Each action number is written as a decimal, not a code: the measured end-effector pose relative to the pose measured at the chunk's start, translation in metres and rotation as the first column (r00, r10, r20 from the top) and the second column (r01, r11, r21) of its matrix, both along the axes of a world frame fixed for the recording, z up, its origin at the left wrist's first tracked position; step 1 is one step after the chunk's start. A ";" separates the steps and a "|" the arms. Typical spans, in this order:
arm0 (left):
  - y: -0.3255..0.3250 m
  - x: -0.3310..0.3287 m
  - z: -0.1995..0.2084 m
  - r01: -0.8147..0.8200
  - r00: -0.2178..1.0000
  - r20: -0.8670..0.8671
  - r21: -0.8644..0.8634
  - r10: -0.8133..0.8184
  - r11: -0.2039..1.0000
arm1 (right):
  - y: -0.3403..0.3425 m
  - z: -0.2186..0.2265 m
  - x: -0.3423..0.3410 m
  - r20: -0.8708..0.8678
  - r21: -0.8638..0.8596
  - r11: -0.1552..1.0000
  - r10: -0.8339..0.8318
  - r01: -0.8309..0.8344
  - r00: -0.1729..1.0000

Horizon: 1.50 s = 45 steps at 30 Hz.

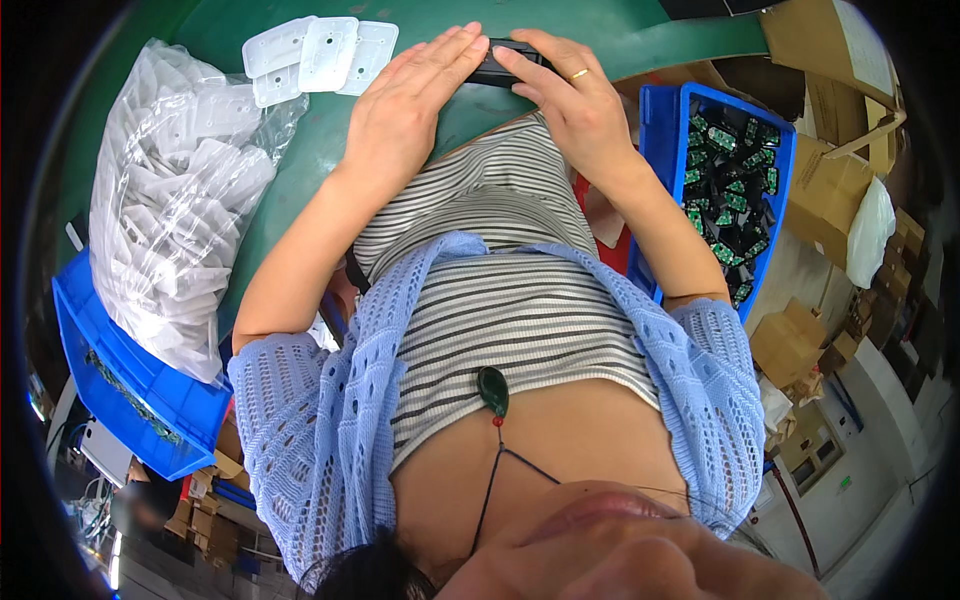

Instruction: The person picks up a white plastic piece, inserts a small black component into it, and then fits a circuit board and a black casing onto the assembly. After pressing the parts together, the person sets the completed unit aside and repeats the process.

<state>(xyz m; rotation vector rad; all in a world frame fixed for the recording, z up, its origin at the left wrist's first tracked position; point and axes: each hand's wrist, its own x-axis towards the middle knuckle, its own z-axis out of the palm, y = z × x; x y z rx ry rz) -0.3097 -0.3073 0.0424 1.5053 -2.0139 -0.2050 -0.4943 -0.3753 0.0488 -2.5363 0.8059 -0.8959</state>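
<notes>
A small black plastic case (505,64) is held between my two hands at the far edge of my lap, over the green table (480,115). My left hand (408,100) lies along its left end, fingers straight and pressed together, covering part of it. With thumb and bent fingers, my right hand (572,98) grips the right end; a ring is on one finger. Fingers hide much of the case, so its details cannot be made out. Left of my left hand, several translucent white plastic plates (328,52) lie overlapping on the table.
A clear bag of white plastic parts (180,210) stands on the left, beside a blue bin (150,385). To the right, a blue tray (775,215) holds many black parts with green circuit boards. Cardboard boxes (825,195) are stacked beyond that tray.
</notes>
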 end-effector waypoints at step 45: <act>-0.231 0.215 -0.006 -0.490 0.354 -0.520 0.604 0.777 0.628 | -0.013 0.016 -0.022 0.457 0.758 0.646 -0.429 -0.088 0.779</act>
